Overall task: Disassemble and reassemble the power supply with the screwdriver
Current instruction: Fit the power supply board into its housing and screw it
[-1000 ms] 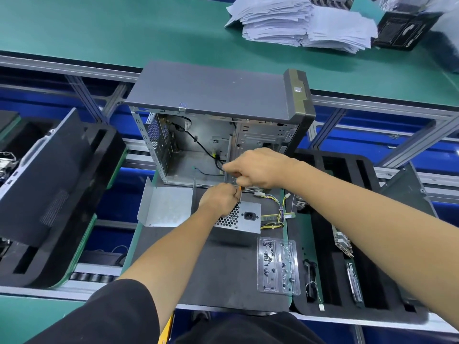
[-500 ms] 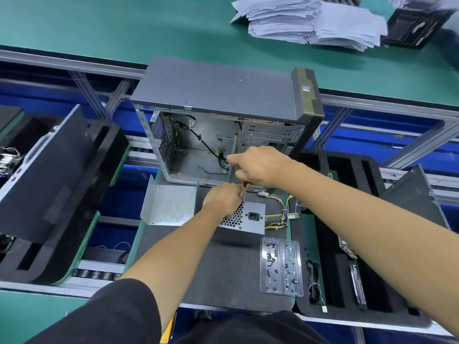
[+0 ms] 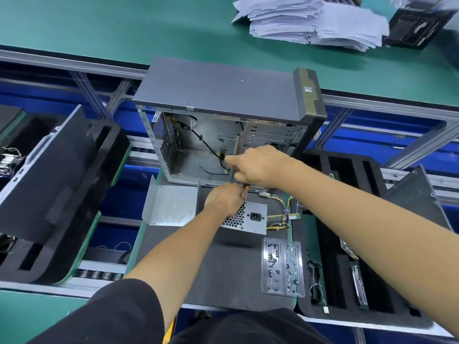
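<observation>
Power supply sits on the grey mat, just in front of the open case, its wires trailing right. Left of it, touching the mat, stands a bent metal cover. Left hand rests curled on the supply's top edge, fingers around the lower shaft of the screwdriver — the right hand grips its handle from above, tip down on the supply. Further right lies a clear screw tray, then black foam.
</observation>
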Tool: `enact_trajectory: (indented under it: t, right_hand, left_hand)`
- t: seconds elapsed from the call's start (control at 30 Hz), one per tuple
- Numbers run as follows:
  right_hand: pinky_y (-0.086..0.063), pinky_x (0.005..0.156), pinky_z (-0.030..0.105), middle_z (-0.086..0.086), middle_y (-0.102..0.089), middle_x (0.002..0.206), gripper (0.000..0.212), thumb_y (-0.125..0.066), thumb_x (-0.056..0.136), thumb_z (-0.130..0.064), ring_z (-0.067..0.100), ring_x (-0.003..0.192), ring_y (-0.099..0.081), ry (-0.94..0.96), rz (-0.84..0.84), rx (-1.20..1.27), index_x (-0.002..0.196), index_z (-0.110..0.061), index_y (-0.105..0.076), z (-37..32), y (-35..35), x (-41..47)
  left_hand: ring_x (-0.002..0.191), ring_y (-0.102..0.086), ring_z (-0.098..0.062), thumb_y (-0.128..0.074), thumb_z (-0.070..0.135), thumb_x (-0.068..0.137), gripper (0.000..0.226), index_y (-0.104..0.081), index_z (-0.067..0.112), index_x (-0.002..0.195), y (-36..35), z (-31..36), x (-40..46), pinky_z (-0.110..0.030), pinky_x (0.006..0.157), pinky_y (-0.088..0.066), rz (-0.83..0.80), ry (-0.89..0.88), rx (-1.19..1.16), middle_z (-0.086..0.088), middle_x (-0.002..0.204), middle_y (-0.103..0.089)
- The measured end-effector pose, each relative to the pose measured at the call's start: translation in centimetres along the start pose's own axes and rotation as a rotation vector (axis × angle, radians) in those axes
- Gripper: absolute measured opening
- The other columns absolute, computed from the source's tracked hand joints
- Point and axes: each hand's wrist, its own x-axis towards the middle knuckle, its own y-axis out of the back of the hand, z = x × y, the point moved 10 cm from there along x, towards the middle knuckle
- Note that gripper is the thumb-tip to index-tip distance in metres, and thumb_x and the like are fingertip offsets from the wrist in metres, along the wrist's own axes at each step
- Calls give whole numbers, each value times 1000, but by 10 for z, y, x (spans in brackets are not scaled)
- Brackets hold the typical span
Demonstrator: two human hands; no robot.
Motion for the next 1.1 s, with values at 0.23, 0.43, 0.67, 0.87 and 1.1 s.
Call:
enact_trajectory:
  t: [0.23, 0.43, 0.67, 0.87, 1.1]
  right_hand:
    - [-35, 55, 36, -1, -49, 92, 34, -54, 76, 1, 23, 76, -51, 168, -47, 271, 102, -19, -44, -15, 7, -5]
    - [-30, 53, 33, -3, -51, 78, 14, -52, 85, -21, 26, 72, -53, 29, -11, 48, 94, -24, -42, 3, 2, -2]
    - [-31, 50, 34, -5, -51, 77, 29, -55, 80, -7, 15, 64, -49, 123, 6, 281, 102, -21, -44, -2, 9, -6]
    - [-35, 55, 34, -4, -53, 80, 16, -55, 85, -26, 22, 73, -54, 37, -44, 142, 98, -25, -45, 3, -2, -2]
    - [-38, 55, 36, -2, -56, 86, 27, -56, 75, -5, 24, 75, -52, 136, -24, 197, 94, -20, -44, -7, 4, -5]
  left_hand:
    - [71, -53, -30, -41, 25, 93, 24, -45, 23, 69, 1, -3, -1, -37, 60, -40, 1, 25, -47, 3, 69, -48]
    - [73, -51, -30, -40, 29, 98, 31, -43, 26, 67, 2, -1, -1, -36, 63, -40, 13, 12, -24, 0, 76, -54]
    - [71, -50, -28, -33, 45, 105, 40, -54, 24, 78, 3, 0, -1, -37, 64, -40, 42, -4, -17, 0, 76, -55]
    - [74, -51, -29, -38, 33, 101, 27, -54, 24, 81, 3, 0, -1, -36, 65, -41, 19, -3, -8, 0, 79, -55]
    - [75, -51, -30, -34, 41, 104, 35, -56, 21, 85, 4, 0, -2, -38, 65, -41, 34, -1, -7, -3, 86, -61]
